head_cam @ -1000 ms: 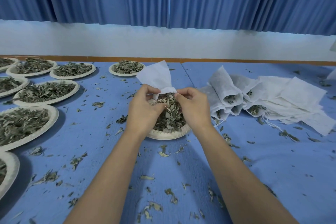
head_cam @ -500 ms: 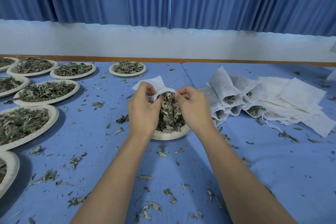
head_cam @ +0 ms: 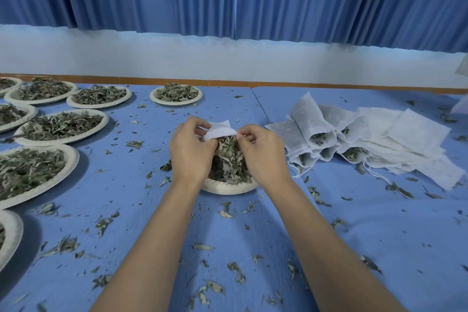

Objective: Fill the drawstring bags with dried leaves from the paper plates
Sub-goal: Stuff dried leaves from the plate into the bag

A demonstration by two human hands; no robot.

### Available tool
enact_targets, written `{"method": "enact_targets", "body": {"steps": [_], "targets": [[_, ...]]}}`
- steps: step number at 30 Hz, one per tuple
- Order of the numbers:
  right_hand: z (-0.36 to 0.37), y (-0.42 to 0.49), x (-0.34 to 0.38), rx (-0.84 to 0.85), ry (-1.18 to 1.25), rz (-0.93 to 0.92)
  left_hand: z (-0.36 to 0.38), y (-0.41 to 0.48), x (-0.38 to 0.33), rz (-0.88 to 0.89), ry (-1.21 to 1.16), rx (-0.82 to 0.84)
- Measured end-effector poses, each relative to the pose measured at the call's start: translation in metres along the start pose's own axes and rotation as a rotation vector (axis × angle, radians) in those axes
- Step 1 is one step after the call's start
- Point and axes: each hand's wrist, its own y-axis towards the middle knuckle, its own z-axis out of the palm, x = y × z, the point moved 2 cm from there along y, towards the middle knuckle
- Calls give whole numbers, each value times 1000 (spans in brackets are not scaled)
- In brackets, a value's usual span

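On the worktop (head_cam: 253, 235), the left hand (head_cam: 192, 149) and right hand (head_cam: 263, 152), close together over the near paper plate (head_cam: 228, 188), each pinch the mouth of a white drawstring bag (head_cam: 219, 130) against the heaped dried leaves (head_cam: 230, 159). Filling seems underway; next, leaves must be scooped inside without spilling. Beyond lie filled bags (head_cam: 311, 132).

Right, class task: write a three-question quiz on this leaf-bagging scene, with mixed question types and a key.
1. True or false: the left hand and right hand both pinch one white drawstring bag above a paper plate of dried leaves.
2. The pile of bags lies: A) left of the hands, B) right of the hands, C) under the plate.
3. What is scattered across the blue table?
Key: 1 true; 2 B; 3 loose leaf fragments.
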Motion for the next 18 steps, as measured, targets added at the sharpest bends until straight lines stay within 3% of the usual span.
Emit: {"method": "enact_targets", "body": {"steps": [5, 10, 18], "targets": [[-16, 3, 2, 119, 139, 144, -2, 2, 1, -44, -50, -42], [-13, -1, 9, 410, -96, 76, -5, 0, 1, -12, 16, -121], [-14, -1, 7, 341, -102, 7, -1, -3, 1, -11, 10, -73]]}}
